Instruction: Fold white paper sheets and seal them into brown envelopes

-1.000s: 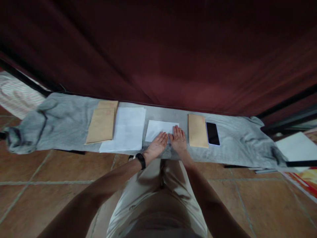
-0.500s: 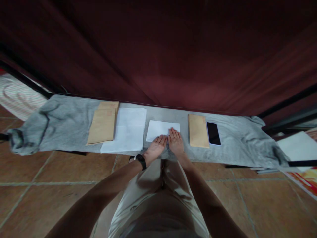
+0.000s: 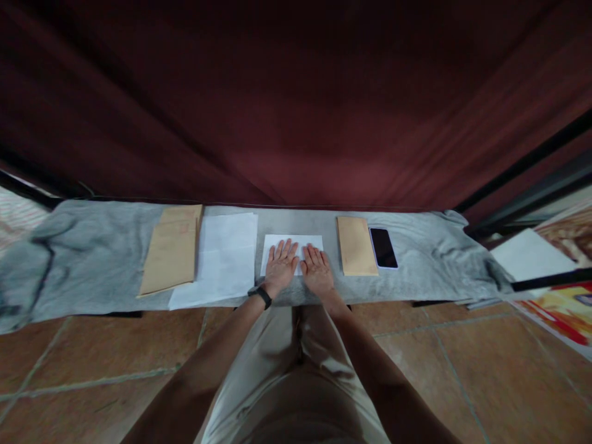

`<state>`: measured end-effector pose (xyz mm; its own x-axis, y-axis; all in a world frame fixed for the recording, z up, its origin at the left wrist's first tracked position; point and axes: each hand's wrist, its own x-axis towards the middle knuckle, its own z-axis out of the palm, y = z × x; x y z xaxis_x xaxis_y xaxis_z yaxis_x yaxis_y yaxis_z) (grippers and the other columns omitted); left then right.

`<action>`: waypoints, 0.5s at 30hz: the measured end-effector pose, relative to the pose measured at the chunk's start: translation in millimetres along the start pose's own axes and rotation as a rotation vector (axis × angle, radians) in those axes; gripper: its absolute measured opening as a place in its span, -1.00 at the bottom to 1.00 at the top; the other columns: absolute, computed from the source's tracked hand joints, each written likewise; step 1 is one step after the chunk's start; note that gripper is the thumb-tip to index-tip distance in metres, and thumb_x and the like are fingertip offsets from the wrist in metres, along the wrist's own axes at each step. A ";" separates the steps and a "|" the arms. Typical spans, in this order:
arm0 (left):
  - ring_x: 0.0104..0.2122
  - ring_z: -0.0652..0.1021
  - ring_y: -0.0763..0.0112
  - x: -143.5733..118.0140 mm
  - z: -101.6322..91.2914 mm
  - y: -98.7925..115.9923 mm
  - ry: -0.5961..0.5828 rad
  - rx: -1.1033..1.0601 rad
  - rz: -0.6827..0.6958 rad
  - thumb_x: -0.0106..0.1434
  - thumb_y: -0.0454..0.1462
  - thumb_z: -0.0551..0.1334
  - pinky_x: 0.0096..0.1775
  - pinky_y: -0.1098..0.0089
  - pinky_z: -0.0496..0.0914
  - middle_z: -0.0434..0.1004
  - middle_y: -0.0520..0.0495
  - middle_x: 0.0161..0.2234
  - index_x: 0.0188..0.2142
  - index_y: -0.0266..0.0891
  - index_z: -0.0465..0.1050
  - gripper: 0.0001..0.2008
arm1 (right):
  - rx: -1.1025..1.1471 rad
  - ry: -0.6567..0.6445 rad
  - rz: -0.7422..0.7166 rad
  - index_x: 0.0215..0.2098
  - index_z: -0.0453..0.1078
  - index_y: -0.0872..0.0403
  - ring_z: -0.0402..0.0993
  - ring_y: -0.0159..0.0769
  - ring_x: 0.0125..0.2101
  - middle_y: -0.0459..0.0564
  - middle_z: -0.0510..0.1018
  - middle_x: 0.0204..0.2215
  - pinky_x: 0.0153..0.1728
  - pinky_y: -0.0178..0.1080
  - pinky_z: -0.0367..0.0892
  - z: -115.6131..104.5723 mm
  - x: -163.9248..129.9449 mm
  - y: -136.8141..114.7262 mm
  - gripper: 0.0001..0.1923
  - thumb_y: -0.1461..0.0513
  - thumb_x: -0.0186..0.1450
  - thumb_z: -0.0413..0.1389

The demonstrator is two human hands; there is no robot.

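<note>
- Right now a small white paper (image 3: 292, 244) lies flat in the middle of the counter (image 3: 407, 271), on a grey cloth.
- It looks folded already, and it seems the pressing flat is what is left.
- Both hands lie on it side by side: left hand (image 3: 280, 266), right hand (image 3: 316, 269).
- Their fingers (image 3: 284, 249) are stretched out flat and grip nothing.
- Just left sits a white sheet pile (image 3: 222, 259), then a brown envelope (image 3: 172, 249).
- Right are another envelope (image 3: 354, 254) and a phone (image 3: 383, 247).

White folded paper (image 3: 296, 242) flat on grey cloth, between white sheets and brown envelope.
</note>
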<state>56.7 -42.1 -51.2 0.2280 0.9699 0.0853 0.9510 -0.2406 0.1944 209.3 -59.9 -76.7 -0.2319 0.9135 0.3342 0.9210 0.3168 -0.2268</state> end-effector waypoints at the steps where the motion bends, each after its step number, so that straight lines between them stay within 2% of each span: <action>1: 0.43 0.01 0.16 3.9 1.3 -0.7 0.014 -0.002 -0.023 0.48 -0.14 -0.10 0.38 -0.02 -0.09 0.04 -0.08 0.43 0.40 -0.13 0.10 -0.46 | 0.000 0.011 0.001 0.40 0.12 0.18 0.12 -0.09 0.36 0.19 0.21 0.37 0.34 0.05 0.03 0.4 -0.2 0.0 -0.47 0.17 0.52 -0.16; 8: 0.42 0.05 0.06 11.2 5.2 -5.0 0.128 0.035 -0.233 0.48 -0.14 -0.10 0.37 -0.01 -0.04 0.03 -0.30 0.42 0.40 -0.37 0.08 -0.42 | -0.034 0.083 0.086 0.39 0.10 0.31 0.12 0.00 0.35 0.32 0.20 0.35 0.32 0.08 0.08 4.3 -2.9 -2.1 -0.40 0.11 0.51 -0.11; 12: 0.41 0.09 0.03 5.7 7.2 -6.8 0.196 0.057 -0.290 0.48 -0.17 -0.11 0.36 0.02 0.00 0.01 -0.42 0.41 0.38 -0.51 0.06 -0.40 | -0.044 0.118 0.143 0.38 0.10 0.37 0.15 0.00 0.34 0.37 0.21 0.34 0.31 0.07 0.10 6.0 -7.9 -2.0 -0.40 0.13 0.51 -0.12; 15: 0.40 0.11 0.05 0.8 7.4 -8.5 0.219 0.041 -0.297 0.47 -0.18 -0.12 0.35 0.02 0.04 0.02 -0.42 0.41 0.38 -0.53 0.05 -0.40 | -0.032 0.131 0.167 0.37 0.12 0.37 0.17 0.00 0.33 0.37 0.24 0.33 0.30 0.08 0.11 4.5 -11.6 -0.4 -0.43 0.17 0.51 -0.14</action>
<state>50.4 -39.0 -60.1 -0.1046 0.9654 0.2388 0.9776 0.0557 0.2027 210.1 -69.5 -84.6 -0.0345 0.9109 0.4112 0.9530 0.1538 -0.2608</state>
